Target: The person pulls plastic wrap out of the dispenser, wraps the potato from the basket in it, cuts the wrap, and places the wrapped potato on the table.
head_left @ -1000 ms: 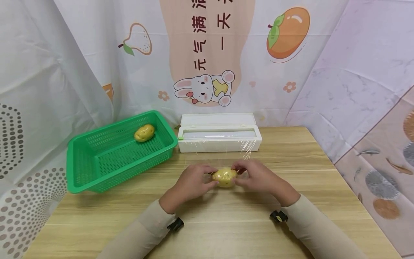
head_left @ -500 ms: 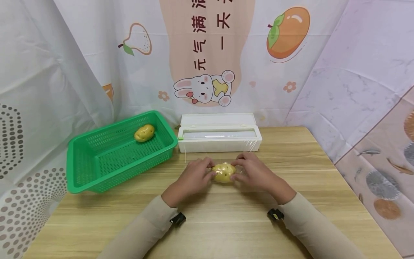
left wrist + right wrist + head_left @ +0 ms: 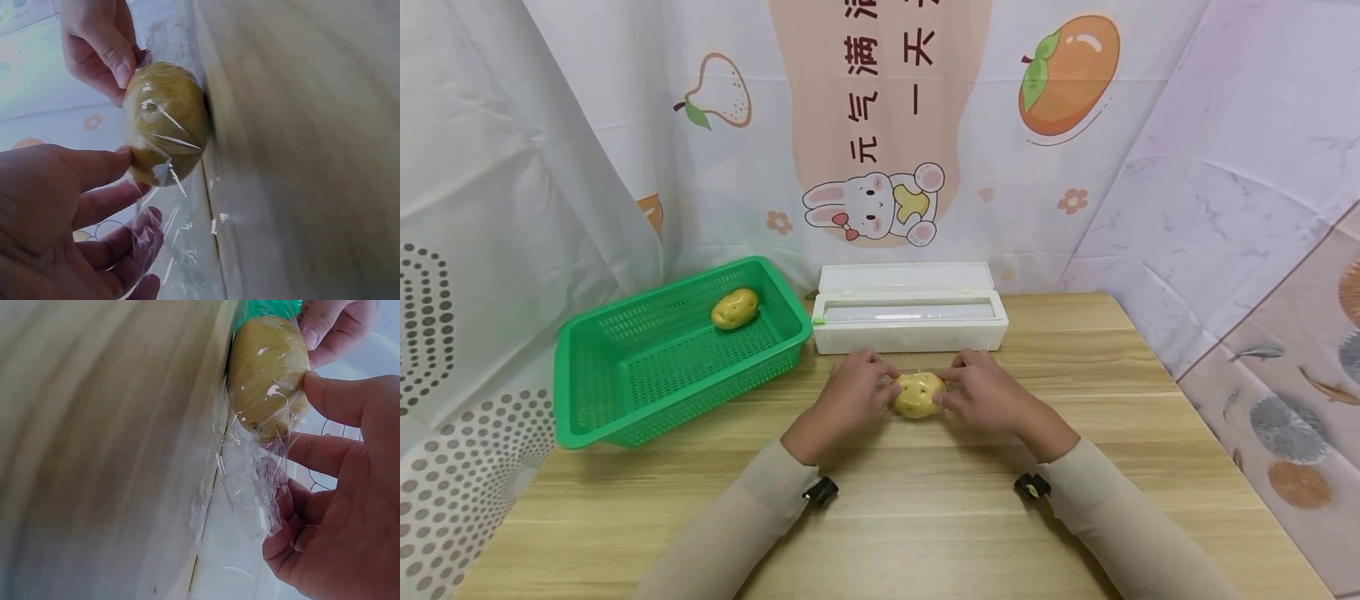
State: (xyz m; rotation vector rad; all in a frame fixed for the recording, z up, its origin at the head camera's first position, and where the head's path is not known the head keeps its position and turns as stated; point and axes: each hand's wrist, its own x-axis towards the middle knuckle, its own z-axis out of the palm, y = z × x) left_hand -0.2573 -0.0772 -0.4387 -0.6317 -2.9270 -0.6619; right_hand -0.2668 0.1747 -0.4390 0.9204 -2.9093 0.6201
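Note:
A yellow potato covered in clear plastic wrap is just above or on the table, in front of a white cling film box. My left hand pinches its left end between thumb and fingers. At the other end, my right hand pinches it the same way. Loose, crumpled wrap hangs past both ends, around the lower fingers in each wrist view. Creases of film cross the potato in the left wrist view.
A green basket stands at the left with another potato inside. The film box has its lid raised at the back, with a roll inside. Wooden table extends in front; a printed curtain hangs behind.
Both hands have moved forward, closer to the film box, with the potato between them. The potato has turned, showing a different side. Film strands seen earlier near the box are hardly visible now.

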